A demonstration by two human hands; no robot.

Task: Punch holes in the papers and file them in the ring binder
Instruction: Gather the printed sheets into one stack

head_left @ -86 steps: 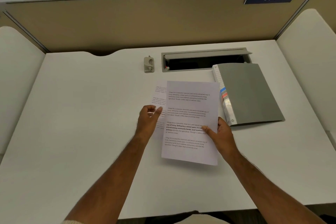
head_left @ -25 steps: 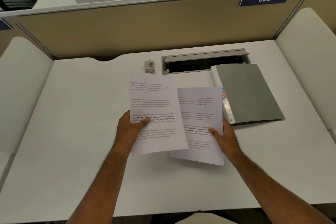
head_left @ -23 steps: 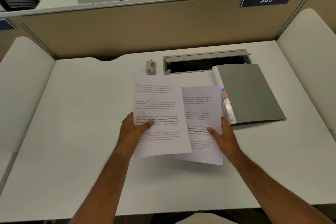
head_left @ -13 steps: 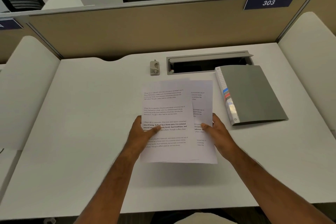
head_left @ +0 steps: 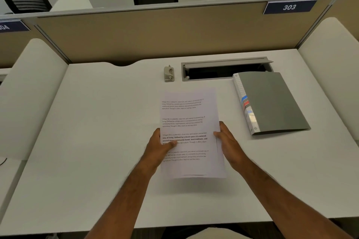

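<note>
I hold a stack of printed white papers (head_left: pixel 191 122) a little above the middle of the white desk (head_left: pixel 97 141). My left hand (head_left: pixel 158 146) grips the stack's left edge, thumb on top of the text. My right hand (head_left: pixel 228 140) grips the right edge. The sheets lie one over the other, edges nearly even. A grey ring binder (head_left: pixel 272 101) lies shut on the desk to the right of the papers, its labelled spine towards them. A small beige hole punch (head_left: pixel 169 73) stands at the back of the desk, beyond the papers.
An open grey cable tray (head_left: pixel 225 68) is set into the desk behind the binder. A tan partition (head_left: pixel 155 33) with a blue "303" sign (head_left: pixel 289 7) closes the back. White side panels (head_left: pixel 29 93) flank the desk. Black chairs stand beyond the partition.
Earlier each hand held a separate sheet, side by side. The left sheet has slid right over the other one, and both hands now hold them as one stack.
</note>
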